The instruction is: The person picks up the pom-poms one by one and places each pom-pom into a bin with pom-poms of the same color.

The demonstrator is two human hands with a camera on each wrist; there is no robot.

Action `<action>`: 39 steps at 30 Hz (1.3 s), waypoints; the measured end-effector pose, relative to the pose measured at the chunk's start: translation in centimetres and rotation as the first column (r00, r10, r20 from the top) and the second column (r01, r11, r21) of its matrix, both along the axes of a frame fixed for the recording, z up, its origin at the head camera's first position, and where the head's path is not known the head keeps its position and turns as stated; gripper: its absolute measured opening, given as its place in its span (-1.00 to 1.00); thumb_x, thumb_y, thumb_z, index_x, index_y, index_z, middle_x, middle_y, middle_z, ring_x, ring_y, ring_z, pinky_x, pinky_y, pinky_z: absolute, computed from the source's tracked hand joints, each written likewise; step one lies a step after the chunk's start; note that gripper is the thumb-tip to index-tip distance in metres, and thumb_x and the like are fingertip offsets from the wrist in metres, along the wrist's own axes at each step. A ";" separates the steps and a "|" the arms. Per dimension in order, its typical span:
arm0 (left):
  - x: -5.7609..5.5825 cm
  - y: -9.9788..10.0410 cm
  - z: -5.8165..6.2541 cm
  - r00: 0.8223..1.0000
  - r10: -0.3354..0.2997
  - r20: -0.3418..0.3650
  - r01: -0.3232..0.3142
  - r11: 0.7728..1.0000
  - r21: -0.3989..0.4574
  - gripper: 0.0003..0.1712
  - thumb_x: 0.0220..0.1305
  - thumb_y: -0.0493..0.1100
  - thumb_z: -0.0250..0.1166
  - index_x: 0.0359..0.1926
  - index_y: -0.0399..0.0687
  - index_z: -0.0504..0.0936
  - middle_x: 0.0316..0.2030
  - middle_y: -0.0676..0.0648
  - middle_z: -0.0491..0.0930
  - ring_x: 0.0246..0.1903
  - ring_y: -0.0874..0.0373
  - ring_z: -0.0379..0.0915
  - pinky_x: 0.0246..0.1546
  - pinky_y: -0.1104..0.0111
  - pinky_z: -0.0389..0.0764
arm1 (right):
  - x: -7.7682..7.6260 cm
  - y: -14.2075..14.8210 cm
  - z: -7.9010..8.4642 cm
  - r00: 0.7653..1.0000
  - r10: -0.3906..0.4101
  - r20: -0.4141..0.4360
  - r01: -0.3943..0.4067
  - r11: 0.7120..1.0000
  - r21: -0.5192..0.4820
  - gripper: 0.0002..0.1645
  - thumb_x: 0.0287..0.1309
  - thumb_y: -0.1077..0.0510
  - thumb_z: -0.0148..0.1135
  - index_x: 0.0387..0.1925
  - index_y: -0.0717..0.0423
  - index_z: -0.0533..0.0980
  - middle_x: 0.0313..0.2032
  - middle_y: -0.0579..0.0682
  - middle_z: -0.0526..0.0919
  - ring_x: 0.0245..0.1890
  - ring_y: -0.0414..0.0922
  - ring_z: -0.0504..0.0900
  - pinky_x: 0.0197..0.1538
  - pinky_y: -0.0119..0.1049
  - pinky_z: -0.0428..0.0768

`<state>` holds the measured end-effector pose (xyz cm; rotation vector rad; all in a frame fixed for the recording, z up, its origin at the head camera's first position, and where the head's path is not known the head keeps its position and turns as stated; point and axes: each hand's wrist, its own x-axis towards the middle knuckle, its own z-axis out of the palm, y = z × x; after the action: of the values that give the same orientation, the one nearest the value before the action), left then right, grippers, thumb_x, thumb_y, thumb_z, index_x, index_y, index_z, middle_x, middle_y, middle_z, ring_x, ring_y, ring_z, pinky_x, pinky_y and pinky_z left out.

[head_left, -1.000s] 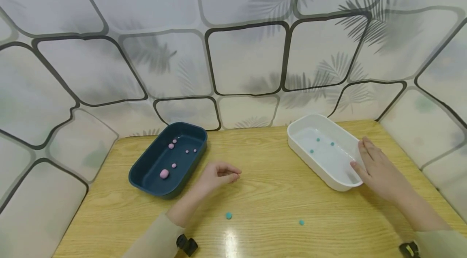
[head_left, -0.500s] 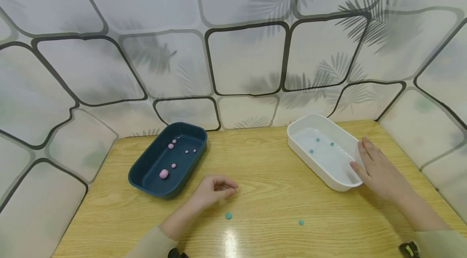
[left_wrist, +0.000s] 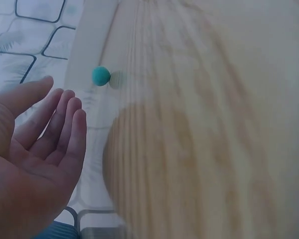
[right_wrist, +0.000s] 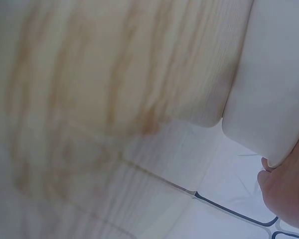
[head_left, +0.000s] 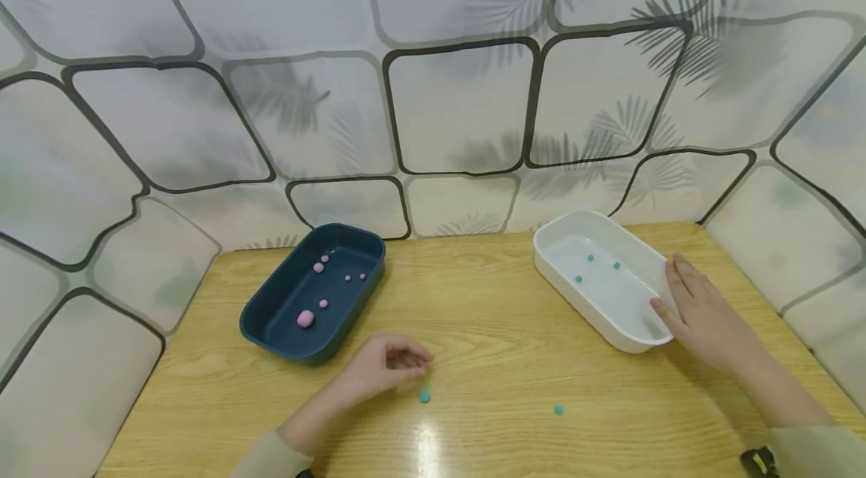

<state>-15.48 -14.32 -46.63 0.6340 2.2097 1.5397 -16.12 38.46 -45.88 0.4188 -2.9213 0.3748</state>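
My left hand (head_left: 387, 367) hovers low over the table at left of centre. Its fingers are loosely bent, and the thumb stands apart from them with nothing between. Just beyond its fingertips lies a small teal ball (head_left: 425, 396), seen larger as the teal ball (left_wrist: 101, 75) in the left wrist view. My right hand (head_left: 710, 324) rests on the right rim of a white tray (head_left: 595, 316), fingers straight and thumb over the edge. Inside that tray are three teal balls (head_left: 579, 279). Another teal ball (head_left: 558, 409) lies on the table at right of centre.
A dark blue tray (head_left: 271, 346) stands at the left with several pink balls (head_left: 306, 319) of different sizes in it. The wooden table (head_left: 467, 297) meets patterned cloth walls (head_left: 460, 110) at the back and sides.
My left hand has come back toward the body and slightly left, nearer the teal ball, and its thumb and fingers have parted. The right hand stays on the white tray.
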 end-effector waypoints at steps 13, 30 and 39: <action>0.7 -0.9 -0.9 0.989 -0.142 -0.029 0.141 0.990 -0.018 -0.73 0.29 -0.27 0.52 -0.03 -0.29 0.79 -0.15 -0.27 0.81 -0.23 0.42 0.67 -0.12 0.47 0.76 | 0.0 -0.3 0.4 1.000 -0.010 0.008 0.010 1.000 0.000 -0.11 0.69 -0.02 -0.11 0.55 0.67 -0.07 0.57 0.63 -0.07 0.68 0.40 -0.21 0.72 -0.14 -0.52; 0.7 -0.2 -0.8 0.964 -0.201 -0.174 0.163 0.964 -0.212 -0.79 0.21 -0.31 0.58 -0.12 -0.05 0.83 -0.27 0.06 0.75 -0.31 0.49 0.50 -0.24 0.54 0.67 | 0.0 -0.3 0.2 1.000 -0.008 0.004 0.008 1.000 0.011 -0.11 0.68 -0.02 -0.10 0.55 0.67 -0.08 0.58 0.63 -0.08 0.68 0.40 -0.21 0.70 -0.17 -0.55; 0.9 0.0 -0.5 0.956 -0.212 -0.201 0.166 0.960 -0.226 -0.84 0.23 -0.33 0.56 -0.19 -0.04 0.83 -0.31 0.07 0.73 -0.33 0.50 0.49 -0.26 0.55 0.67 | 0.0 -0.4 0.3 1.000 -0.010 0.008 0.010 1.000 0.007 -0.11 0.68 -0.01 -0.09 0.54 0.69 -0.06 0.57 0.64 -0.09 0.68 0.41 -0.20 0.72 -0.08 -0.49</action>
<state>-14.61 -14.35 -47.15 0.9626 2.3511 1.1725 -16.12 38.04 -45.56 0.4047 -2.9325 0.3665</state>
